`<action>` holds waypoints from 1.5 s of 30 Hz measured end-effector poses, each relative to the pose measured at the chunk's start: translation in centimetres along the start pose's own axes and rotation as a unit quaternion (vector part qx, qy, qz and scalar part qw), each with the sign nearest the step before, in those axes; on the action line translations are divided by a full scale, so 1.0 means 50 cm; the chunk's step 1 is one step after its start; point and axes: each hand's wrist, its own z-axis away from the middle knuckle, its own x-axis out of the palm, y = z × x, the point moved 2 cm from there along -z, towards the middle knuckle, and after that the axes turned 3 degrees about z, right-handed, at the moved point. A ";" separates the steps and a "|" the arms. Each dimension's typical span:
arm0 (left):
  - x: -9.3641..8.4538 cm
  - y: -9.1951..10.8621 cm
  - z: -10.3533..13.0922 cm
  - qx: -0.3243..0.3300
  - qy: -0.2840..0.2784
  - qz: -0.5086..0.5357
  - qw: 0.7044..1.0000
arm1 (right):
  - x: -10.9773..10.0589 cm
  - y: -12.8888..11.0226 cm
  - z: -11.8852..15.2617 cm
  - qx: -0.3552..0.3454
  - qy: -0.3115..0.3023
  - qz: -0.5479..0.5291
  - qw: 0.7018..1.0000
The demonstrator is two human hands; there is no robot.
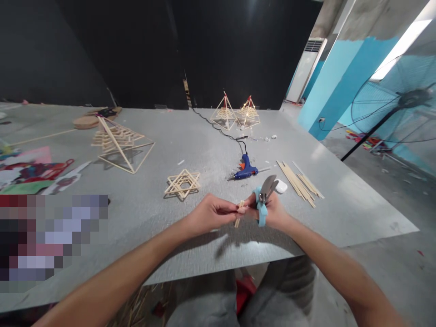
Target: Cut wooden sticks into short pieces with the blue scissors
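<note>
Short wooden sticks (237, 221) are pinched in the fingertips of my left hand (213, 212), over the table's near edge. My right hand (274, 212) has a pair of scissors (261, 211) with light blue handles hooked on its fingers, the blades pointing up and away from the sticks. Its fingertips meet the sticks from the right. Beyond my hands lies a blue hot glue gun (245, 169), its nozzle toward the left. Left of it sits a star-shaped frame of sticks (183, 184). A bundle of long sticks (297, 184) lies to the right.
A stick pyramid frame (119, 143) stands at left. Two smaller pyramids (224, 112) stand at the back, one lit. The glue gun's black cord (218, 128) runs to the back wall. Coloured paper scraps (37, 172) lie far left. A large fan (408, 97) stands beyond the table's right edge.
</note>
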 end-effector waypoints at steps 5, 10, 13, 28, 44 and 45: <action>0.001 -0.021 -0.010 -0.039 0.000 0.059 0.998 | 0.006 -0.017 -0.010 0.040 0.030 0.023 0.998; 0.002 -0.039 -0.011 -0.106 -0.001 0.130 0.986 | 0.011 -0.024 -0.022 0.116 0.010 -0.009 0.993; 0.004 -0.039 -0.009 -0.132 -0.003 0.164 0.978 | 0.011 -0.021 -0.025 0.126 -0.008 -0.029 0.992; 0.007 -0.040 -0.008 -0.162 0.007 0.208 0.965 | 0.007 -0.019 -0.025 0.126 -0.010 -0.037 0.991; -0.154 0.057 -0.028 -0.015 0.169 -0.175 0.970 | -0.035 -0.005 -0.053 0.081 0.100 -0.056 0.990; -0.193 0.071 -0.042 -0.023 0.180 -0.313 0.932 | -0.042 -0.003 -0.058 0.073 0.107 -0.058 0.990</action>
